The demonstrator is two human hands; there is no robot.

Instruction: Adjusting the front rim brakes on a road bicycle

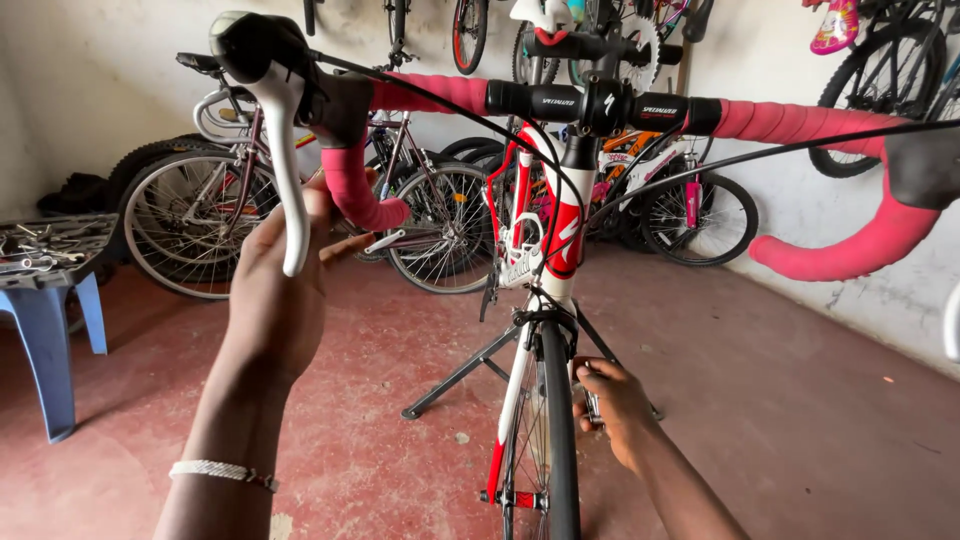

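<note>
A red and white road bike stands close in front of me, its drop handlebar [790, 122] wrapped in pink tape. My left hand [275, 275] reaches up to the left brake lever [283, 165], fingers curled behind the silver blade. My right hand [612, 402] is low beside the front wheel [552, 420], fingers closed on a small metal tool or part at the rim; what it is I cannot tell. A black cable [760, 155] runs from the right hood toward the frame.
A black folding stand [455, 378] spreads on the red floor beneath the bike. Several bicycles [200, 210] lean on the back wall, more hang above. A blue stool [45, 320] with a tray of tools sits at left. The white wall runs along the right.
</note>
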